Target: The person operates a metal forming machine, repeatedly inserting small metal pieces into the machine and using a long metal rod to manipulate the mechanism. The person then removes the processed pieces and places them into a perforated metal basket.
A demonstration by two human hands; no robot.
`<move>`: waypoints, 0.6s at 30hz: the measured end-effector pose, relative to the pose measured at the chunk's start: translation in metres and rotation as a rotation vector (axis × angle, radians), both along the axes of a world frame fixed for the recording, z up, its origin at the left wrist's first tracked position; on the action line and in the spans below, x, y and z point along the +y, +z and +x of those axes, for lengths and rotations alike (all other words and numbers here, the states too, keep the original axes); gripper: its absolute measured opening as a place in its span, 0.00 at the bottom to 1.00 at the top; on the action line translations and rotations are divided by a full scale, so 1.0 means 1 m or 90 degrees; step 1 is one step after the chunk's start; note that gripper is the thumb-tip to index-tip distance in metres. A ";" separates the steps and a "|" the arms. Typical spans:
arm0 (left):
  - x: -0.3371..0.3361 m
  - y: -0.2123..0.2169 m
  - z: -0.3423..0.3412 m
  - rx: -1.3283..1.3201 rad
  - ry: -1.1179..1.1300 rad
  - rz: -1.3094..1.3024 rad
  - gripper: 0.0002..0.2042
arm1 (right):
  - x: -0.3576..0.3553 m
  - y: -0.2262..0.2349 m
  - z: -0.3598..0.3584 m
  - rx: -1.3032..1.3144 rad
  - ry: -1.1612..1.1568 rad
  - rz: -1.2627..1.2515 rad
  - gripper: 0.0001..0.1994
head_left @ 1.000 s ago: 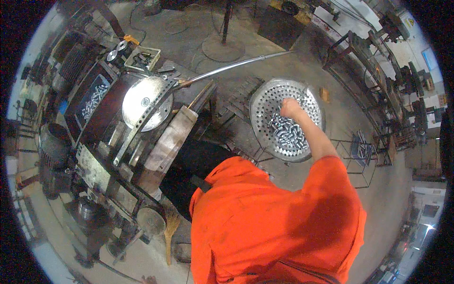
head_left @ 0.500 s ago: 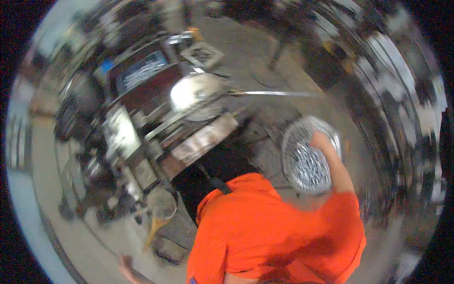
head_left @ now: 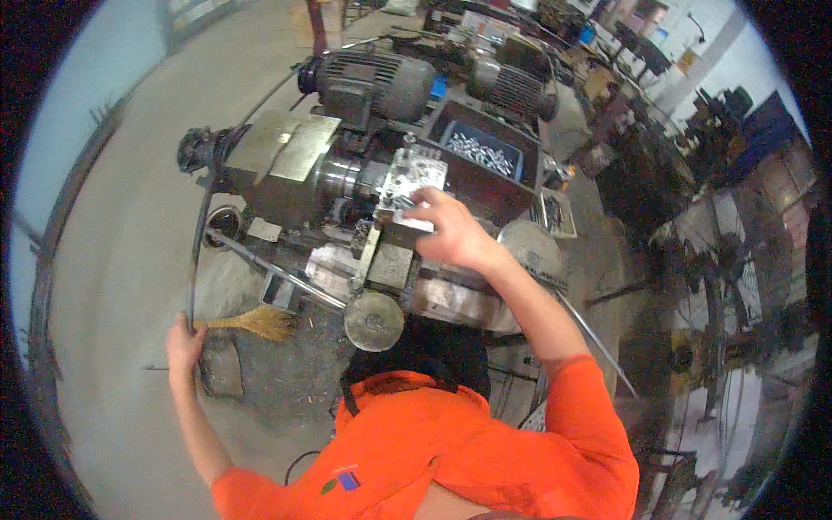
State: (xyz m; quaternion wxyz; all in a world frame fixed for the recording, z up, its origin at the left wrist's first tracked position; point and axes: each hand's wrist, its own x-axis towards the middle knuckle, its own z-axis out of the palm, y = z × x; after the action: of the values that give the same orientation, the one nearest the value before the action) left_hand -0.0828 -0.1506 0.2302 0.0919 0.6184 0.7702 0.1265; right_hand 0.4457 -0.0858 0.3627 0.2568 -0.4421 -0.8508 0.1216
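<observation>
The right hand [head_left: 451, 232] lay on the shiny metal block [head_left: 407, 186] on top of the machine [head_left: 347, 186], fingers curled over the block's near edge; whether it pinched a small piece there could not be told. Reaching up that way probably let the person steady or feed work at the block. The left hand [head_left: 184, 340] was closed around the low end of a long dark lever [head_left: 198, 243], which rose from that hand to a knob at the machine's left end, a grip that suits pulling it. Just right of the left hand a straw broom [head_left: 256, 322] lay on the floor [head_left: 113, 260]. Beyond the right hand sat a blue crate [head_left: 485, 149] of metal pieces.

A second earlier the right hand had been over a round perforated pan of small parts, off to the person's right. That pan was out of view now, and the view had swung to face the machine.
</observation>
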 end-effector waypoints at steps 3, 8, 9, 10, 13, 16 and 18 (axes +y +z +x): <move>-0.027 0.006 0.000 -0.014 0.041 -0.049 0.23 | 0.072 -0.016 -0.045 -0.138 -0.009 0.055 0.15; -0.058 0.003 0.006 -0.016 0.108 0.009 0.17 | 0.124 -0.038 -0.075 -0.371 -0.080 -0.112 0.17; -0.058 0.002 0.008 0.007 0.103 0.012 0.16 | 0.129 -0.045 -0.075 -0.341 -0.078 -0.109 0.17; -0.057 0.007 0.012 0.007 0.111 0.004 0.15 | 0.130 -0.051 -0.074 -0.312 -0.076 -0.108 0.17; -0.049 0.019 0.019 0.012 0.117 -0.004 0.13 | 0.131 -0.055 -0.074 -0.270 -0.057 -0.098 0.16; -0.042 0.007 0.008 0.064 0.102 0.016 0.12 | 0.130 -0.049 -0.082 -0.240 -0.048 -0.092 0.16; -0.033 0.004 0.010 0.131 0.110 0.001 0.12 | 0.125 -0.046 -0.082 -0.223 -0.067 -0.093 0.15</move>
State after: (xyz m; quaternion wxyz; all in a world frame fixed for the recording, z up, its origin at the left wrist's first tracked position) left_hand -0.0724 -0.1837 0.2343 0.0010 0.5595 0.8258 0.0706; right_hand 0.3640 0.0389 0.3165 0.0781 -0.5180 -0.8469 0.0909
